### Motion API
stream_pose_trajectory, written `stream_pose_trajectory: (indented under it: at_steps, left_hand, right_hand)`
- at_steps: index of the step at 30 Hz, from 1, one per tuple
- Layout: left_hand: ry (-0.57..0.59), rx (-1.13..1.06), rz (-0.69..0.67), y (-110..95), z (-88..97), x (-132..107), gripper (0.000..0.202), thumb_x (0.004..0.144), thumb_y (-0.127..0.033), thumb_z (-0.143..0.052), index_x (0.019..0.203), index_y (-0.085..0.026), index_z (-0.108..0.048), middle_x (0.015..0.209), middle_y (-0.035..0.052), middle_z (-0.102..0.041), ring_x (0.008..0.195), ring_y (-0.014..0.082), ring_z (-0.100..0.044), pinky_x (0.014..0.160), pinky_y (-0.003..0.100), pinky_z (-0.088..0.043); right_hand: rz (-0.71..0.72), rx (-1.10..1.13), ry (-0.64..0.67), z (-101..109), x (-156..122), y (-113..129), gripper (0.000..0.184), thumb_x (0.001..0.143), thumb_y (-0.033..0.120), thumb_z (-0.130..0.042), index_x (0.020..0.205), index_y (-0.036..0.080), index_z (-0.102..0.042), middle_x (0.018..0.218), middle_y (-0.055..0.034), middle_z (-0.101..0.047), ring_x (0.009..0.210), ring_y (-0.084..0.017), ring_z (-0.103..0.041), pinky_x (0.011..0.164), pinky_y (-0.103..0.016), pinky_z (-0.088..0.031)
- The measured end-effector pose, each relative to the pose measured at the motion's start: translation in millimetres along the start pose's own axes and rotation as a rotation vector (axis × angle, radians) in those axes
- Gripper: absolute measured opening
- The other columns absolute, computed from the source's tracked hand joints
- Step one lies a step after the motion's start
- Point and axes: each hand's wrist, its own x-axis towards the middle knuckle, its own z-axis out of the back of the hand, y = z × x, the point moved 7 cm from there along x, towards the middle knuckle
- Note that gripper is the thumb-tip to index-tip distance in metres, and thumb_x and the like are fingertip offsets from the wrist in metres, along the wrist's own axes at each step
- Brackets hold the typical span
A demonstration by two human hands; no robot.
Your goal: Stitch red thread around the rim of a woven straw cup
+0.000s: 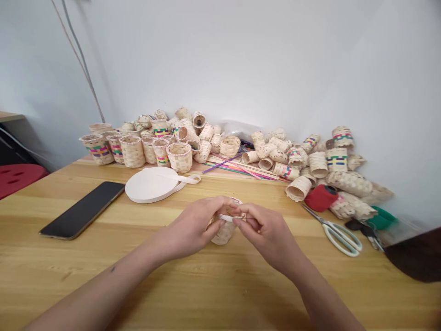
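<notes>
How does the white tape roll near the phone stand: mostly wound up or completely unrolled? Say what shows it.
Mostly wound up: the white tape roll lies as a flat disc, with a loose loop at one side.

At the clock's centre, the small basket [223, 236] is showing a rough, matt weave of wood-like or bamboo-like strips, while the white band [226, 218] at its rim is looking smooth. The table [206, 294] underneath is showing smooth, grained wood with a soft sheen. Towards nine, the phone [84, 208] is presenting a dark, glossy, glass-like face. Towards ten, the tape roll [151, 184] is looking smooth and matt. Towards three, the scissors [341, 236] are displaying metal blades and pale, smooth, plastic-looking handles. Towards twelve, the wall [234, 59] is appearing smooth and matt.
</notes>
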Motion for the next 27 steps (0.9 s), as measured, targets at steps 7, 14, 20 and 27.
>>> stream_pose_trajectory:
  at_steps: [7,14,20,27]
  left_hand:
    - [-0.014,-0.001,-0.006,3,-1.3,-2,0.037,0.087,-0.011,-0.048,0.123,-0.021,-0.048,0.121,0.0058,-0.060,0.108,0.0187,-0.055,0.095,0.033,-0.042]
    - [-0.036,0.030,-0.041,5,-2.9,-4,0.041,0.087,-0.013,-0.046,0.128,-0.021,-0.044,0.127,0.0066,-0.057,0.116,0.0194,-0.053,0.099,0.035,-0.041]
    - [-0.071,0.060,-0.059,4,-3.9,-3,0.041,0.088,-0.013,-0.045,0.128,-0.021,-0.044,0.119,0.0063,-0.061,0.107,0.0192,-0.058,0.093,0.033,-0.045]
    - [-0.102,0.094,-0.026,8,-2.8,-2,0.038,0.090,-0.018,-0.044,0.128,-0.020,-0.044,0.117,0.0085,-0.063,0.105,0.0218,-0.059,0.089,0.034,-0.047]
  right_hand:
    - [0.000,-0.063,0.022,-1,0,3,0.014,0.086,0.020,-0.059,0.096,0.024,-0.067,0.055,0.0072,-0.043,0.048,-0.011,-0.037,0.051,-0.022,-0.028]
    - [0.125,-0.158,-0.089,-1,-2,11,0.012,0.087,0.017,-0.055,0.082,0.020,-0.066,0.057,0.0042,-0.051,0.051,-0.012,-0.045,0.054,-0.023,-0.033]
    - [0.222,-0.243,-0.127,-4,-5,14,0.012,0.089,0.017,-0.052,0.084,0.019,-0.063,0.065,0.0003,-0.060,0.058,-0.014,-0.053,0.058,-0.024,-0.038]
    - [0.314,-0.315,-0.259,-5,-10,19,0.016,0.090,0.013,-0.049,0.080,0.018,-0.059,0.063,0.0000,-0.056,0.059,-0.014,-0.052,0.056,-0.025,-0.035]
